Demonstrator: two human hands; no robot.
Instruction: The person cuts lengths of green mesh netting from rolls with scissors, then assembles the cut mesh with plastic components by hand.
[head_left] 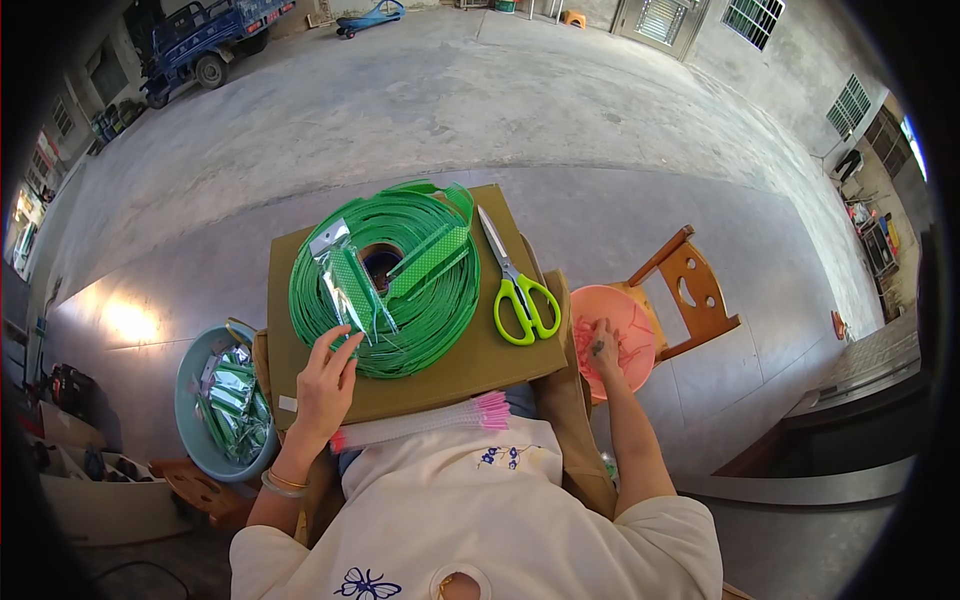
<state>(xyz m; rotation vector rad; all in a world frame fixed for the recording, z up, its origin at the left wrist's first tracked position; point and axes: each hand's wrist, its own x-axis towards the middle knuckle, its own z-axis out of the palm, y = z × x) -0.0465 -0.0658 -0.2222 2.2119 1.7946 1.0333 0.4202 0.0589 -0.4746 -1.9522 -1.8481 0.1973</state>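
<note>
A large roll of green strip (440,310) lies on a brown board (530,362). On top of the roll rests a clear packet (345,280) with green pieces inside. My left hand (328,385) is at the roll's near left edge, fingers apart, just below the packet, holding nothing. My right hand (602,350) reaches into a pink bowl (640,315) among thin pink pieces; its fingertips are hidden there. Scissors with lime-green handles (525,305) lie right of the roll. A bundle of clear tubes with pink ends (425,422) sits between the board and my body.
A blue basin (190,400) full of shiny green packets stands at the left. A wooden chair (705,300) is beyond the pink bowl. Farther off are a blue truck (210,45) at the back left and a blue ride-on toy (370,18) by the wall.
</note>
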